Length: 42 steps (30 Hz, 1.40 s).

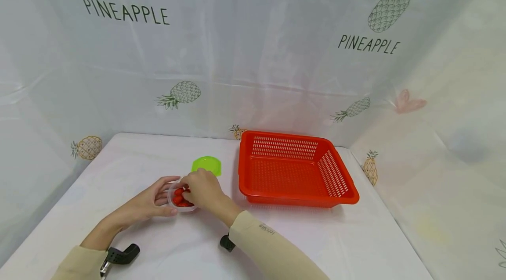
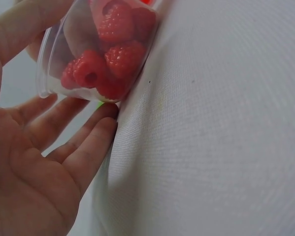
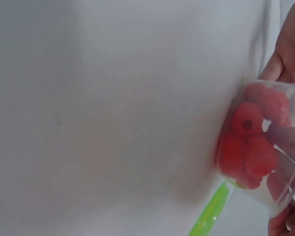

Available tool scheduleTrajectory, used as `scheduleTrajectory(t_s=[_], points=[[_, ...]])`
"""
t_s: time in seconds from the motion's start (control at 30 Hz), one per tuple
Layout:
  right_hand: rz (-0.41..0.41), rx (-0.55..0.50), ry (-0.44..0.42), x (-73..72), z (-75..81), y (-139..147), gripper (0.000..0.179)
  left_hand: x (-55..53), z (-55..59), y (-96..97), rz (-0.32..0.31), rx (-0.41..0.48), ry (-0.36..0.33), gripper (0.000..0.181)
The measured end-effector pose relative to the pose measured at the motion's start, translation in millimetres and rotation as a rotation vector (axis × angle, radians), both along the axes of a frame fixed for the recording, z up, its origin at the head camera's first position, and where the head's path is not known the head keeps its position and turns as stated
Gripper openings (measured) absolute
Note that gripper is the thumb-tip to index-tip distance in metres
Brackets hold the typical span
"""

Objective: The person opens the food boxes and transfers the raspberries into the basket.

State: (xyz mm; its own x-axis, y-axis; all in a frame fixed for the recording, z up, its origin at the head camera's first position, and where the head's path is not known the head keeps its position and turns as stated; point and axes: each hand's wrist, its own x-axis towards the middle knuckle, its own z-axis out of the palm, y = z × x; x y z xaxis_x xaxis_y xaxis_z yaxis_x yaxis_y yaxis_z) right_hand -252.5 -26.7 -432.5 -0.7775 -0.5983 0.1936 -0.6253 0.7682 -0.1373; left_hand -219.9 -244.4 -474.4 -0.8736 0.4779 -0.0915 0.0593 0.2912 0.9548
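Observation:
A small clear plastic tub [image 1: 188,209] of red raspberries [image 1: 178,199] stands on the white-covered table. Around its left side curves my left hand [image 1: 148,201], thumb at the near wall and fingers at the far side. In the left wrist view, the thumb lies along the tub [image 2: 49,64] near its rim. My right hand [image 1: 203,188] reaches down into the tub from the right, fingers bent among the berries. Through the clear wall in the right wrist view, fingertips show beside the raspberries [image 3: 260,156]; I cannot tell whether they pinch one.
Just behind the tub lies a bright green lid [image 1: 207,165], partly covered by the right hand. A red perforated plastic basket [image 1: 300,201] stands to the right. Pineapple-printed sheeting [image 1: 253,52] hangs behind the table.

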Motion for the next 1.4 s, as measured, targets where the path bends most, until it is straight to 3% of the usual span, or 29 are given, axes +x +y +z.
scheduleTrajectory(t_s=[0.23, 0.53, 0.67, 0.77, 0.9, 1.17, 1.4], points=[[-0.02, -0.073, -0.176, 2.0, 13.6, 9, 0.016, 0.8, 1.1, 1.0, 0.022, -0.05, 0.011, 0.093], [0.019, -0.062, -0.171, 3.8, 36.9, 34, 0.014, 1.2, 0.4, 2.4, 0.019, -0.029, 0.021, 0.094], [0.092, -0.09, -0.145, -1.1, 52.8, 58, 0.011, 0.6, 0.7, 2.6, 0.023, -0.041, 0.02, 0.094], [0.103, -0.125, -0.16, -7.1, 63.0, 80, 0.01, -0.1, 0.2, 2.5, 0.025, -0.039, 0.018, 0.094], [0.042, -0.163, -0.198, -14.5, 72.9, 110, 0.014, -0.4, -1.3, 1.8, 0.022, -0.017, 0.015, 0.094], [-0.011, -0.187, -0.168, -29.4, 88.9, 159, 0.017, 0.3, -1.0, 0.8, 0.018, -0.016, 0.021, 0.093], [-0.07, -0.262, -0.219, -46.9, 84.3, 195, 0.018, 1.6, 1.4, 2.0, 0.015, -0.025, 0.015, 0.094]])
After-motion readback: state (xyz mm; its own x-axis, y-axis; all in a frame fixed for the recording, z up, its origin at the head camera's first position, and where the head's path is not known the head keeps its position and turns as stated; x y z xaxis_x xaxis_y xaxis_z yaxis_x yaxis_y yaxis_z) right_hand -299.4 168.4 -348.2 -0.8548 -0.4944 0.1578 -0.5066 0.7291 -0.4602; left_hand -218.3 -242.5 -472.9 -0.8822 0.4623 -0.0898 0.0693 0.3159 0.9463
